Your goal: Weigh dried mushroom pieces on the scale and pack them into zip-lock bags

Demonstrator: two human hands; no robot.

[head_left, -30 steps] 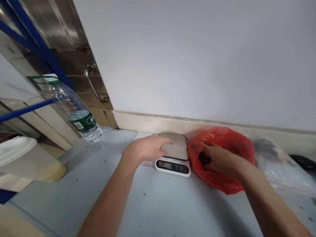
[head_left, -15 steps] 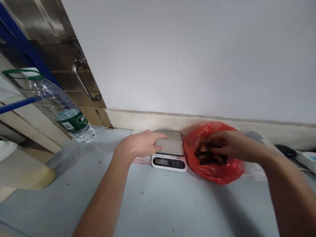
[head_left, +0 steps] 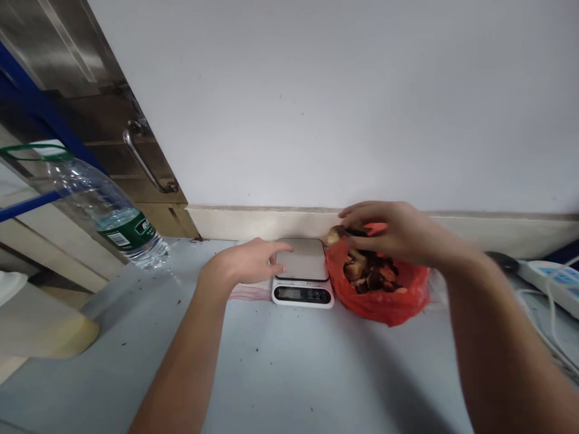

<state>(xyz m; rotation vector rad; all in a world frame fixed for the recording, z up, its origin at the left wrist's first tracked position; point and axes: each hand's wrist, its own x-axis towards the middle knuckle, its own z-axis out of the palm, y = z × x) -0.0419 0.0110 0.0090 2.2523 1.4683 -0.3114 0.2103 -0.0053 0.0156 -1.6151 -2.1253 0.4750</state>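
Note:
A white digital scale (head_left: 302, 264) lies on the grey table, its display toward me. My left hand (head_left: 253, 260) is at the scale's left edge, thumb and index finger apart over the plate, holding nothing. Right of the scale sits an open red plastic bag (head_left: 384, 310) with several brown mushroom-like pieces (head_left: 368, 274) inside. Above the bag's rim, my right hand (head_left: 389, 229) pinches a brown and tan piece (head_left: 335, 234) close to the scale's back right corner.
A large water bottle (head_left: 131, 232) with a green label stands at the left, near a whitish container (head_left: 40, 319). A white power strip (head_left: 554, 283) with cables lies at the right. Behind the table rises a white wall (head_left: 316, 108).
My right hand has risen out of the red bag and moved left, now with a piece in its fingers. The view has shifted slightly. My left hand stays beside the scale.

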